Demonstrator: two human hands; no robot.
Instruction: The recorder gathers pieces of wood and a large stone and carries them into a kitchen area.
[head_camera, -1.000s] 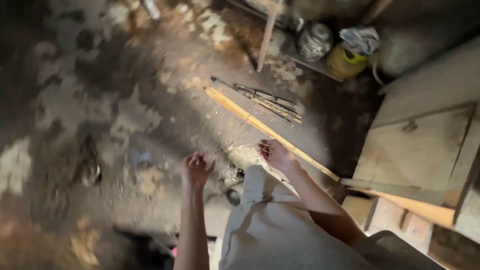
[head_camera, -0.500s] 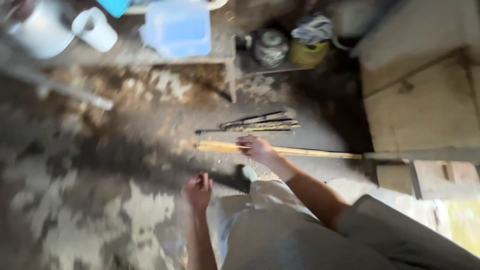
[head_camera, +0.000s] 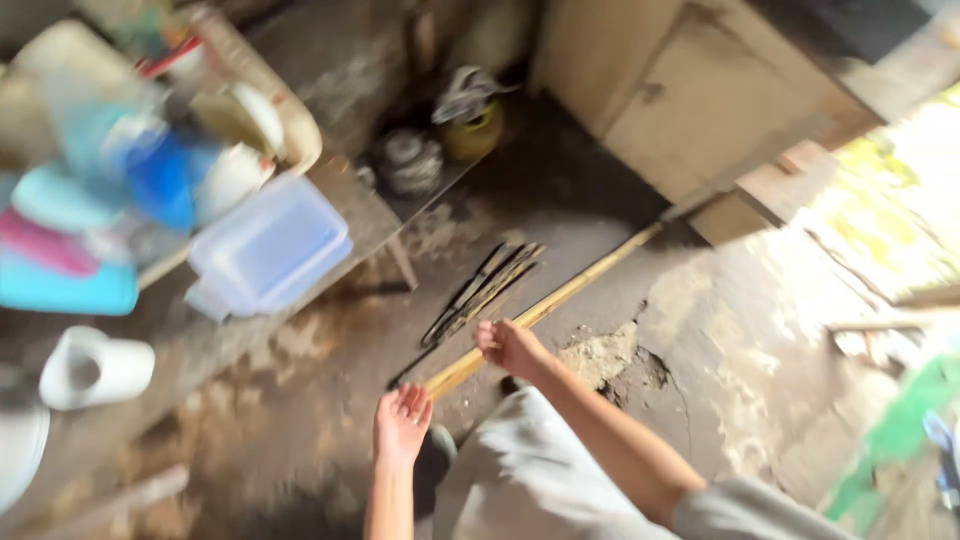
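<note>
Right hand (head_camera: 508, 345) closed loosely over long pale bamboo pole (head_camera: 545, 308) near its lower end; left hand (head_camera: 401, 424) open, empty. Pole judged stiff, light, best gripped mid-length.

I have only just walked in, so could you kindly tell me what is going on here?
A person is bent over a rough concrete floor. The right hand is at a long bamboo stick lying there, though blur hides the grip. The left hand hangs open and empty. Dark thin sticks lie beside the bamboo stick.
</note>
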